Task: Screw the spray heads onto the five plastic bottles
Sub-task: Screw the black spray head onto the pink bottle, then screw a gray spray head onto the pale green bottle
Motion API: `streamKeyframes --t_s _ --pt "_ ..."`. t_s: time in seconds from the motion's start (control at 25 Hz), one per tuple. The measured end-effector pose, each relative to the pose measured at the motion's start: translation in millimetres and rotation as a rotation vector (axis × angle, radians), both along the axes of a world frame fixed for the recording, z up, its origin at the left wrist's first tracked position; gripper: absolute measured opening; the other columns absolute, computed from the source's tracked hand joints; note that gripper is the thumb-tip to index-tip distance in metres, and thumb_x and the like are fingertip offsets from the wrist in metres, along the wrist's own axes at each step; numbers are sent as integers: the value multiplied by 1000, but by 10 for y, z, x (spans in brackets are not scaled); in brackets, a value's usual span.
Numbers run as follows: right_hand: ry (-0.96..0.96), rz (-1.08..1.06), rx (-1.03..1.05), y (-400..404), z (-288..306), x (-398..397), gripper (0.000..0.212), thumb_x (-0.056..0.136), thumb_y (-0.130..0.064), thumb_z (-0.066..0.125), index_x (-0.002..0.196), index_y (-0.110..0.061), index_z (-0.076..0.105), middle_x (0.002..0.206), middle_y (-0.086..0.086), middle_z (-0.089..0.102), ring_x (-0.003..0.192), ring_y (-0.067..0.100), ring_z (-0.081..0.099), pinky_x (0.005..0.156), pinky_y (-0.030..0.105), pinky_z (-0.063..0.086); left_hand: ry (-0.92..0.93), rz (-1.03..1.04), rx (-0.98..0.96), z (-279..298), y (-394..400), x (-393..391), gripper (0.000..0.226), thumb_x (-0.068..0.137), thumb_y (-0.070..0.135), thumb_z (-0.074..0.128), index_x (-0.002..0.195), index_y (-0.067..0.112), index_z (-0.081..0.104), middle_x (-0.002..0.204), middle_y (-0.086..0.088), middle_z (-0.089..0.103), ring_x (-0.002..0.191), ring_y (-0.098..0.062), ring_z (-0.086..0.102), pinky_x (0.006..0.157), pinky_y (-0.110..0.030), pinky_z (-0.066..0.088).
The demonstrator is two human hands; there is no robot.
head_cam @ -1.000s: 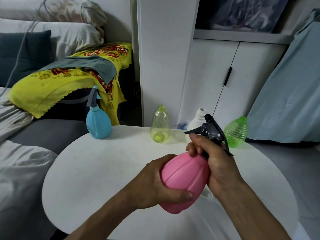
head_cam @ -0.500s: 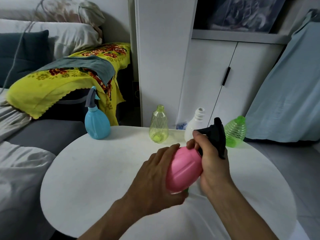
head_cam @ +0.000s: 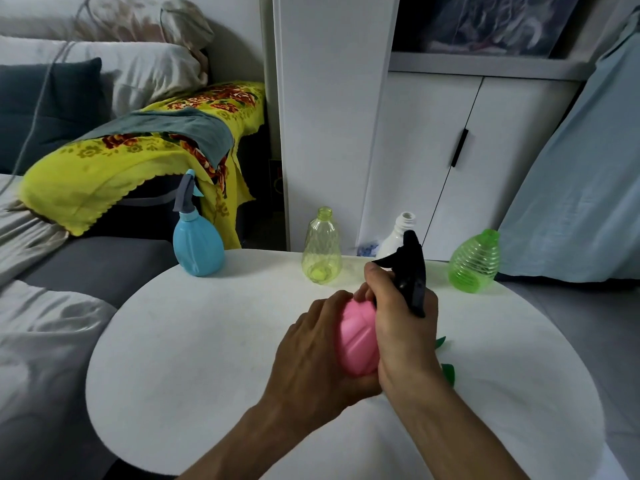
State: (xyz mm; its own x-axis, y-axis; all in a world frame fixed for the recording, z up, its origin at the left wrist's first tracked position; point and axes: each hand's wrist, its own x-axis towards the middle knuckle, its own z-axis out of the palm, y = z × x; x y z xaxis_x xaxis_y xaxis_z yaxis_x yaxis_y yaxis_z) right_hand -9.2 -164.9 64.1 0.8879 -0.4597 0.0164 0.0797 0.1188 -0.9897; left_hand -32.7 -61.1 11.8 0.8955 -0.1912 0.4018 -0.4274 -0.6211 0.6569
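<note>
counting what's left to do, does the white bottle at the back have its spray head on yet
No. The white bottle has no spray head: its threaded neck stands bare and open at the top, behind the black spray head.

five bottles: pink [head_cam: 356,341], blue [head_cam: 198,249], yellow [head_cam: 321,251], white [head_cam: 394,239], green [head_cam: 474,263], two fitted spray heads [head_cam: 412,271] [head_cam: 186,192]
</note>
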Motion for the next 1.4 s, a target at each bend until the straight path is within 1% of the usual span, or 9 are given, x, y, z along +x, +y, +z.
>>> streamKeyframes --t_s 0.04,0.2,0.28,0.4,0.52,0.72,1.12,1.24,1.4 --pt "17 90 -5 -14 -9 1 14 76 -41 79 69 -31 73 65 -9 74 62 3 70 68 29 51 36 -20 -32 3 31 43 98 53 69 78 135 39 34 121 14 58 94 -1 59 82 -10 47" --pt "162 605 -211 -128 7 -20 78 52 -68 79 123 -43 56 120 -26 60 111 -2 57 87 27 44 165 61 -355 70 390 431 90 51 52 89 119 48 31 115 12 53 87 -7 66 59 -16 57" --pt "193 634 -371 -189 -38 -48 71 62 -63 79 125 -49 51 129 -27 48 123 1 41 93 30 36 169 149 -481 102 622 679 90 50 55 87 119 47 30 117 15 46 95 -9 61 55 -14 54" --pt "188 625 -404 -255 -114 -52 36 80 -42 77 113 -43 62 125 -24 57 123 2 47 90 26 38 163 210 -510 83 938 1038 92 51 54 84 125 46 30 118 18 44 101 -8 55 56 -13 53" --pt "177 681 -516 -268 -160 -48 19 85 -39 72 103 -39 68 109 -23 68 112 -4 56 86 20 44 189 271 -417 -74 1162 1408 94 59 40 89 135 35 35 130 3 44 108 -15 53 79 -36 58" --pt "131 704 -730 -191 -169 -32 20 83 -48 64 101 -39 67 103 -24 69 103 -5 60 90 28 49 227 326 -355 -464 1253 1846 94 62 30 91 139 25 39 132 -1 46 117 -24 49 92 -52 54" --pt "115 802 -752 -212 -120 -29 9 85 -38 67 89 -30 70 85 -18 73 81 -1 67 79 31 55 285 301 -478 -559 1233 2004 98 67 26 88 148 25 33 139 -2 45 121 -21 46 93 -50 54" --pt "59 687 -785 -227 -226 -29 7 85 -35 65 86 -29 69 78 -16 72 74 2 66 70 26 53 304 306 -501 -535 1212 1980 97 67 26 88 147 27 33 136 2 45 118 -18 46 93 -50 54" --pt "50 678 -1394 5 -544 -66 26 88 -44 49 108 -29 58 107 -11 67 105 15 54 90 34 40 326 353 -479 -511 1200 1874 113 62 28 90 153 24 24 148 -3 40 130 -25 43 102 -56 47"
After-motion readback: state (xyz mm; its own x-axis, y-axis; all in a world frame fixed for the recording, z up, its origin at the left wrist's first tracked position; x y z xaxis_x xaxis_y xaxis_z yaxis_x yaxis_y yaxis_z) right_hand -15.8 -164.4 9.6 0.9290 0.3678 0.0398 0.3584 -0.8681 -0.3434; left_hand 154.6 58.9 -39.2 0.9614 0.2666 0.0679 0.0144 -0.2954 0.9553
